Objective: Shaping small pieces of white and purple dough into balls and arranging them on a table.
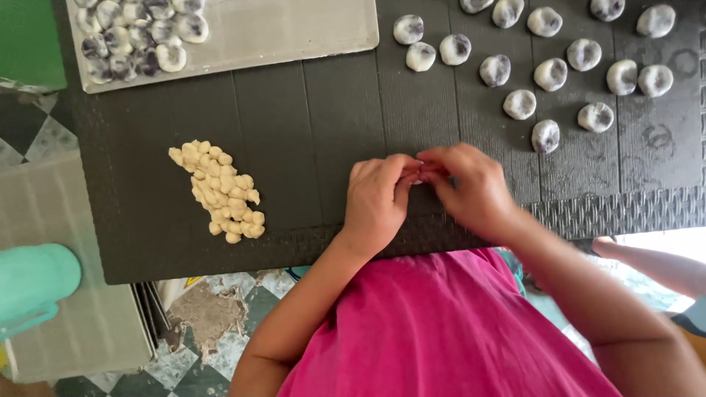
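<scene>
My left hand (376, 198) and my right hand (467, 187) meet fingertip to fingertip over the near edge of a black board (316, 125). Together they pinch a small pale piece of dough (418, 175), mostly hidden by my fingers. To the left lies a heap of several small cream dough pieces (219, 192). Beyond my right hand, several white balls with dark filling showing (546, 136) are spread over the board.
A metal tray (294, 33) at the back left carries several more filled balls (140, 33) in its left corner. A teal plastic jug (33, 283) stands at the lower left on a grey surface. Another person's arm (654, 265) shows at the right edge.
</scene>
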